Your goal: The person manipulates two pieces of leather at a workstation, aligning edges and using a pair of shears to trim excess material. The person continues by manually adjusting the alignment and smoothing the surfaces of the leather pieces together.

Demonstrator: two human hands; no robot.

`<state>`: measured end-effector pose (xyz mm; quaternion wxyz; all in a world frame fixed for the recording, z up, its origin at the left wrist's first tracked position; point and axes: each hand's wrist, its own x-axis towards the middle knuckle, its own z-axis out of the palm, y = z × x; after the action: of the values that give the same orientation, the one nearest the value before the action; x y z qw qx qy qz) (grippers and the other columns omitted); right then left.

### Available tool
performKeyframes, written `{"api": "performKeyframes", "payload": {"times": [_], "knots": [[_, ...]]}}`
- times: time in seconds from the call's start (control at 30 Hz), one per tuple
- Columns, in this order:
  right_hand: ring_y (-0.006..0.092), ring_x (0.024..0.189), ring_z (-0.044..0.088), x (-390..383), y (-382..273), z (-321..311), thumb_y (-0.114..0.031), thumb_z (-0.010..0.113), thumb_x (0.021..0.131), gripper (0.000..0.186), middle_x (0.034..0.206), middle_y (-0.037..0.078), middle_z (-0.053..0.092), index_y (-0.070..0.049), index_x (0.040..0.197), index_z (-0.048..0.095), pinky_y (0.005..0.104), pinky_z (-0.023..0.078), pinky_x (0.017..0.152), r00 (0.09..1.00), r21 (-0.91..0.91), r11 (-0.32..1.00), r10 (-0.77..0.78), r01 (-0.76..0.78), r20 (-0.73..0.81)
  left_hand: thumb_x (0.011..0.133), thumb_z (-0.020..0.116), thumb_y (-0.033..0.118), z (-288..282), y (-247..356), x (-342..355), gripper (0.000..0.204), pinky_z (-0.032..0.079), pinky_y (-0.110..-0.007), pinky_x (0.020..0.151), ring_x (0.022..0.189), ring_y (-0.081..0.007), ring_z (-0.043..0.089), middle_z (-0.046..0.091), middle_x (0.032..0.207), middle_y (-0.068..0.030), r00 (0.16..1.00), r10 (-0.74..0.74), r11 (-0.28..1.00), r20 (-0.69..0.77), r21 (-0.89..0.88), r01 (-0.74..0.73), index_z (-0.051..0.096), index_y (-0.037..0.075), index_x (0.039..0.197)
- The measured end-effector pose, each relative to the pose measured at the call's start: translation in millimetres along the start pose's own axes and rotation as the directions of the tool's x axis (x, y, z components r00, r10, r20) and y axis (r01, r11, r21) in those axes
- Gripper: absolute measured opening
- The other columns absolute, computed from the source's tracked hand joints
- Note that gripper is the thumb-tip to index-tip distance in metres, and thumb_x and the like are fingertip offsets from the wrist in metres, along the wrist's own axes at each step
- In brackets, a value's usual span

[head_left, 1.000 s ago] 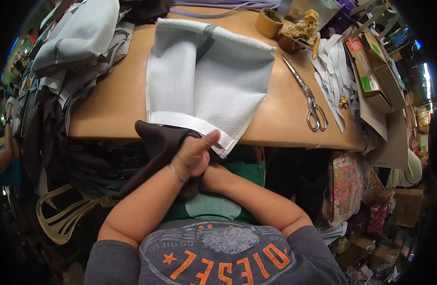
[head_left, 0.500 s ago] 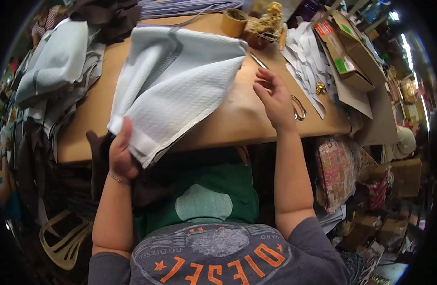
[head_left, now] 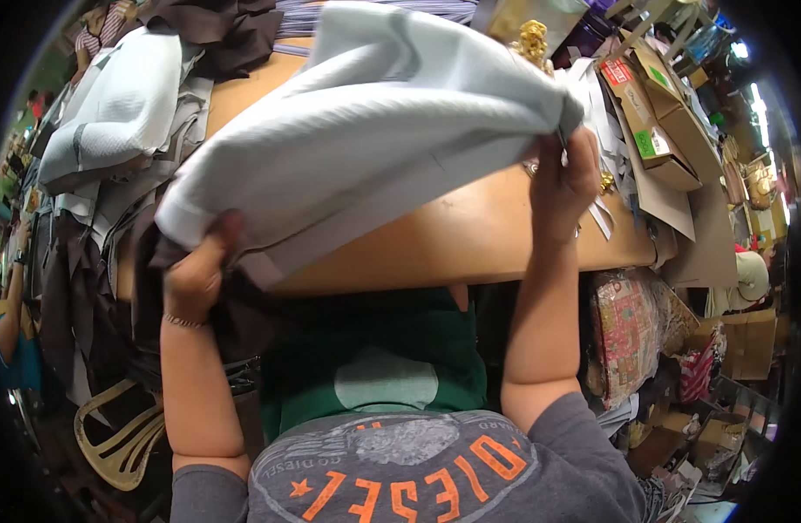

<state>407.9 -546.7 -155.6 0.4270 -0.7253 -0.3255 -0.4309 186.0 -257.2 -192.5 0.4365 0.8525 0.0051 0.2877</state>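
A large piece of white quilted fabric [head_left: 366, 122] is stretched between my two hands above the table, its upper part blurred by motion. My left hand [head_left: 200, 270] pinches its near left corner, thumb on top. At the far right corner, my right hand [head_left: 568, 179] is closed on the fabric, with the edge bunched up above the fingers. The cloth sags and folds in the middle, and a pale strip runs along its near edge. It hides much of the tabletop behind it.
The tan table [head_left: 470, 235] lies in front of me. More white quilted fabric [head_left: 113, 105] is piled at left beside dark cloth [head_left: 213, 35]. Cardboard boxes [head_left: 649, 122] stand at right, near a gold-coloured ornament [head_left: 533, 42]. A plastic chair [head_left: 122, 436] is at lower left.
My right hand, open and empty before, has taken hold of the fabric's right corner. The cloth has been lifted and spread to the right. My left hand has shifted slightly left.
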Motion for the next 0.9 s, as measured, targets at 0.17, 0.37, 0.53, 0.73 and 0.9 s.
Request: {"api": "performKeyframes", "payload": {"times": [0.17,0.37,0.53,0.73,0.9], "knots": [[0.03,0.08,0.049,-68,51,-18,0.004,0.06,0.064,0.03,0.082,0.012,0.054,-0.003,0.093,0.056,0.0366,0.04,0.073,0.902,-0.149,0.988,0.095,-0.034,0.421,0.082,0.059,0.014,75,-15,4,0.032,0.047,-0.03,0.078,0.085,-0.0183,0.059,0.06,0.095,-0.0111,0.555,-0.698,0.134,0.452,-0.679,0.722,0.053,-0.008,0.105],[0.0257,0.086,0.052,-73,-26,-35,-0.007,0.072,0.063,0.037,0.089,0.009,0.056,-0.004,0.097,0.058,0.0347,0.042,0.074,0.95,-0.041,0.993,-0.092,0.11,0.298,0.084,0.055,0.017,78,-17,3,0.031,0.049,-0.032,0.074,0.084,-0.0205,0.061,0.06,0.097,-0.0125,0.467,-0.725,0.022,0.507,-0.66,0.751,0.053,-0.007,0.104],[0.0235,0.085,0.052,-59,-80,41,-0.022,0.069,0.067,0.03,0.087,0.005,0.056,-0.009,0.092,0.061,0.0338,0.042,0.075,0.591,0.345,0.938,-0.291,0.022,0.753,0.085,0.053,0.023,75,-15,8,0.035,0.047,-0.032,0.078,0.088,-0.0203,0.059,0.059,0.101,-0.011,0.473,-0.694,-0.044,0.543,-0.688,0.724,0.051,-0.003,0.108],[0.0254,0.088,0.05,-58,-55,75,-0.03,0.071,0.067,0.031,0.084,0.008,0.056,-0.004,0.084,0.064,0.0331,0.042,0.077,0.338,0.225,0.894,-0.089,-0.387,0.937,0.082,0.054,0.018,62,-5,-5,0.031,0.047,-0.034,0.079,0.085,-0.0206,0.059,0.06,0.097,-0.0109,0.55,-0.666,-0.064,0.503,-0.773,0.631,0.053,-0.003,0.105],[0.0248,0.083,0.051,-60,-64,73,-0.024,0.064,0.074,0.02,0.079,0.008,0.057,-0.004,0.079,0.064,0.033,0.043,0.073,0.357,0.223,0.885,-0.069,-0.409,0.931,0.081,0.054,0.009,61,-19,-12,0.025,0.048,-0.033,0.077,0.081,-0.0218,0.061,0.061,0.091,-0.0141,0.436,-0.723,-0.109,0.537,-0.711,0.695,0.055,-0.008,0.099]]}}
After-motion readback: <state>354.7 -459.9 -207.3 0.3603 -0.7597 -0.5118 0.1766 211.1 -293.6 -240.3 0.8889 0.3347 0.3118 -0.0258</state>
